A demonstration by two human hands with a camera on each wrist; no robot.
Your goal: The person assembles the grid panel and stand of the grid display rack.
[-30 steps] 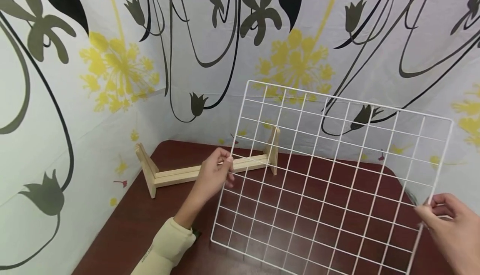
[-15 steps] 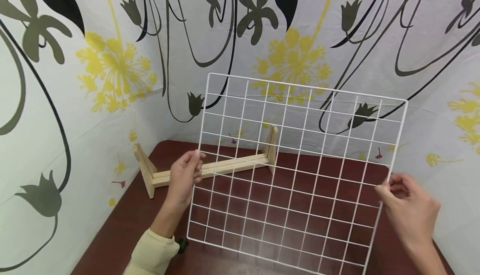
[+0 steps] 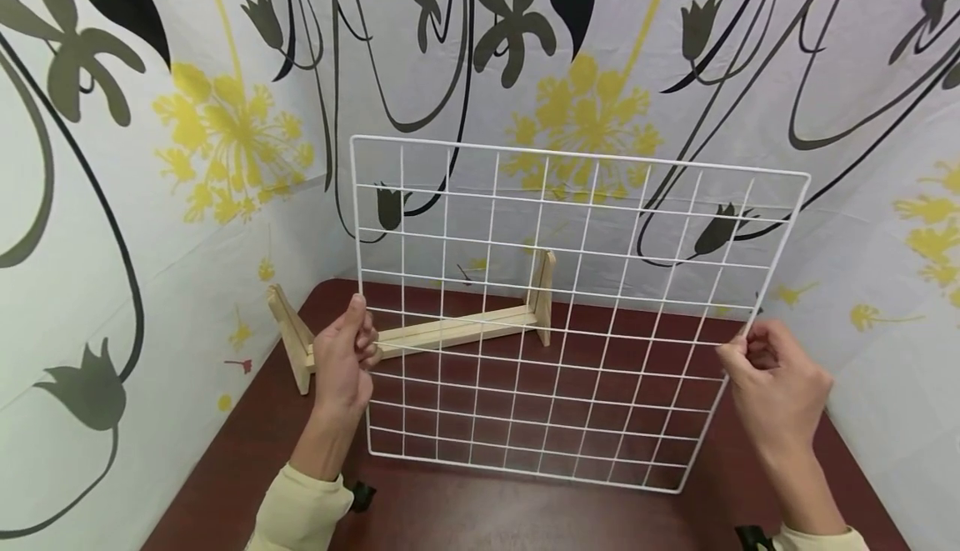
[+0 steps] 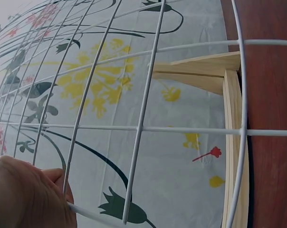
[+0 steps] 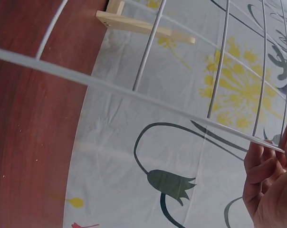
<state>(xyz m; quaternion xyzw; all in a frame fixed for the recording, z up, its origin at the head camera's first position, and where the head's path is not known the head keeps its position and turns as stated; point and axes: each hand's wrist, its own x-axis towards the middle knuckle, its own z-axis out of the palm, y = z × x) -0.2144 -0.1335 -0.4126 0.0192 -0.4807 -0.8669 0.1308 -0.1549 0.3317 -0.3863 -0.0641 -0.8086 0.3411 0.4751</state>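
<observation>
Both hands hold up a white wire grid panel (image 3: 570, 293), its top edge leaning away. My left hand (image 3: 343, 355) grips the panel's left edge between thumb and curled fingers. On the opposite edge, my right hand (image 3: 780, 388) pinches the wire. Behind the panel, seen through its squares, a pale wooden stand (image 3: 450, 333) rests on the table, with an upright at each end and a long bar between them. The left wrist view shows the left hand (image 4: 32, 194) at the frame wire; the right wrist view shows the right hand's (image 5: 272, 180) curled fingers at the edge.
A dark red-brown table (image 3: 480, 509) lies below. White cloth walls (image 3: 187, 301) printed with flowers close it in at the left, back and right.
The grid panel has moved left with both hands and turned to face me more squarely. Its bottom edge has come fully into view. The wooden stand has stayed in place.
</observation>
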